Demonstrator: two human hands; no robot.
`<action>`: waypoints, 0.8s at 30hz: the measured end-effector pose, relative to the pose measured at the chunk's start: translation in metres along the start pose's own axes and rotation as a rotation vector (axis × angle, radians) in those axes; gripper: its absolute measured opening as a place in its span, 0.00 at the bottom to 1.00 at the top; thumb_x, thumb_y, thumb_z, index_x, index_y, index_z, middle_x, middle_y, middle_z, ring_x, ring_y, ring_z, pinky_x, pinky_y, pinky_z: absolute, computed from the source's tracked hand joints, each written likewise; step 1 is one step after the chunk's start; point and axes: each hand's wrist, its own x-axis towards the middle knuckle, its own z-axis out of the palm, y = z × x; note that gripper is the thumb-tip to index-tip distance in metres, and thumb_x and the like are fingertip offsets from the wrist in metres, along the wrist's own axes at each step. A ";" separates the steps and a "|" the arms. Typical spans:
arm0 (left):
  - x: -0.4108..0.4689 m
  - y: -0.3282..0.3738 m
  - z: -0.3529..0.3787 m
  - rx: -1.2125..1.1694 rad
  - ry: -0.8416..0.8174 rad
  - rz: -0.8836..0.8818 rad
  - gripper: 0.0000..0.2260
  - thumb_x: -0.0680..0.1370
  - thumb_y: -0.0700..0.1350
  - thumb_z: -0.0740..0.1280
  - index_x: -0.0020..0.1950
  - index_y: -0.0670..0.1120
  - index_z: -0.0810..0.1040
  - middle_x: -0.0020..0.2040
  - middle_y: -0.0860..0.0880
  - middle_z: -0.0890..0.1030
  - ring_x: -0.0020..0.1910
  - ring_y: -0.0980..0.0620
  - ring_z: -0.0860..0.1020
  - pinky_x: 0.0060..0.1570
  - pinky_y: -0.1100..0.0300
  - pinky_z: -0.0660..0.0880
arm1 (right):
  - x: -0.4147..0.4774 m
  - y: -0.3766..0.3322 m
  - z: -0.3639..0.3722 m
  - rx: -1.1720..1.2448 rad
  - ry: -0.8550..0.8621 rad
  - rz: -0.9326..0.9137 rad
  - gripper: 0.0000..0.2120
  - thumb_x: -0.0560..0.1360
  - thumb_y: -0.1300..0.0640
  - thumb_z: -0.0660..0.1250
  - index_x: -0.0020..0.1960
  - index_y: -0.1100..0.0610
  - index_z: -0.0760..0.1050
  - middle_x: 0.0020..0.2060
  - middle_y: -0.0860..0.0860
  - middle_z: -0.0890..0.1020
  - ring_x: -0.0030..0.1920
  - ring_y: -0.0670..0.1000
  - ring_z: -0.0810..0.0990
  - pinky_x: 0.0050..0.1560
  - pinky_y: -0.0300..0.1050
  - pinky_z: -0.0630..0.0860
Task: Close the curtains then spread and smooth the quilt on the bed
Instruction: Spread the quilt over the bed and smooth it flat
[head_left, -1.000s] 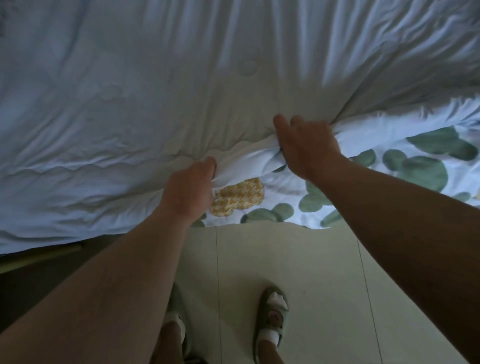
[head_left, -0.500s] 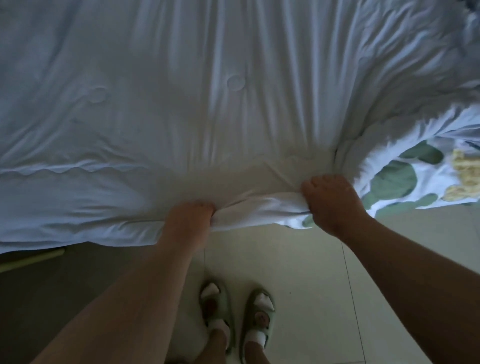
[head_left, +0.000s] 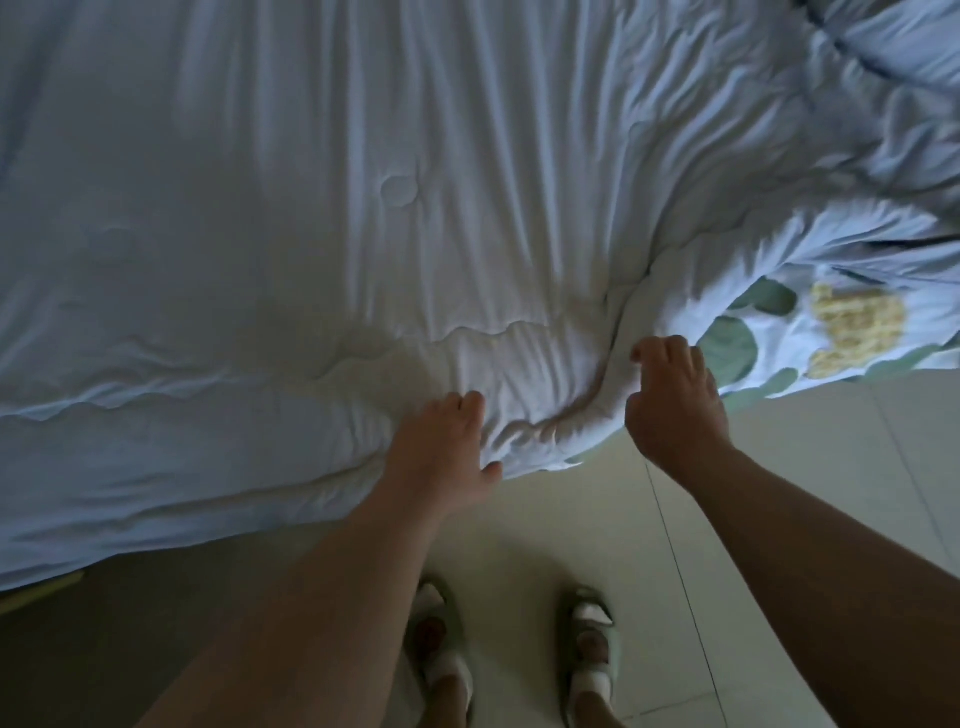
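Note:
A pale blue-white quilt (head_left: 322, 249) covers the bed and hangs over its near edge. At the right it is folded back, showing a printed underside (head_left: 852, 332) with green leaves and a yellow patch. My left hand (head_left: 441, 447) rests on the quilt's near edge, thumb spread out to the side. My right hand (head_left: 675, 395) is a little to the right, its thumb and curled fingers round a raised fold of the quilt beside the turned-back corner. The curtains are out of view.
Light floor tiles (head_left: 810, 509) lie below the bed edge, where my two sandalled feet (head_left: 587, 654) stand. A strip of the bed frame (head_left: 41, 592) shows at the lower left. More bunched quilt (head_left: 893, 67) lies at the top right.
Both hands gripped the bunched quilt edge and pulled it toward me, turning most of the printed side under. The edge now lies flatter and my left hand has let go.

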 end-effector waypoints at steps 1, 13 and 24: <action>0.007 0.013 -0.002 -0.024 0.028 0.020 0.21 0.73 0.58 0.64 0.58 0.46 0.65 0.54 0.47 0.74 0.54 0.46 0.75 0.48 0.54 0.70 | 0.005 0.009 -0.005 0.037 0.007 0.065 0.20 0.67 0.69 0.60 0.58 0.60 0.69 0.55 0.58 0.72 0.56 0.61 0.69 0.58 0.53 0.67; 0.122 0.164 -0.001 -0.193 0.254 -0.016 0.28 0.65 0.46 0.72 0.63 0.40 0.72 0.50 0.40 0.76 0.46 0.38 0.77 0.42 0.49 0.75 | 0.118 0.140 -0.034 0.668 -0.034 0.453 0.20 0.76 0.57 0.60 0.66 0.61 0.67 0.55 0.56 0.78 0.54 0.59 0.77 0.53 0.49 0.72; 0.173 0.191 -0.012 -0.290 0.282 -0.352 0.14 0.79 0.40 0.55 0.65 0.42 0.64 0.54 0.39 0.79 0.51 0.36 0.78 0.46 0.49 0.70 | 0.199 0.184 -0.053 1.765 -0.090 0.873 0.12 0.70 0.63 0.66 0.53 0.59 0.77 0.44 0.59 0.82 0.46 0.60 0.81 0.48 0.57 0.79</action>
